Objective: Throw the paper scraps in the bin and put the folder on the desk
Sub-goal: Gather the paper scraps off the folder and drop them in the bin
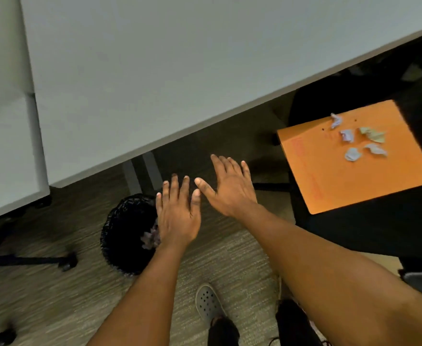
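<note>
An orange folder lies flat on a black chair seat at the right. Several crumpled paper scraps sit on its upper part. A black bin lined with a dark bag stands on the carpet at lower left, with some crumpled paper visible inside. My left hand hovers palm down over the bin's right edge, fingers spread, holding nothing. My right hand is beside it, also flat and spread, to the left of the folder and apart from it.
A large white desk fills the top of the view, its edge running diagonally above my hands. A second white tabletop is at the left. A chair's wheeled base and my grey shoe are on the carpet.
</note>
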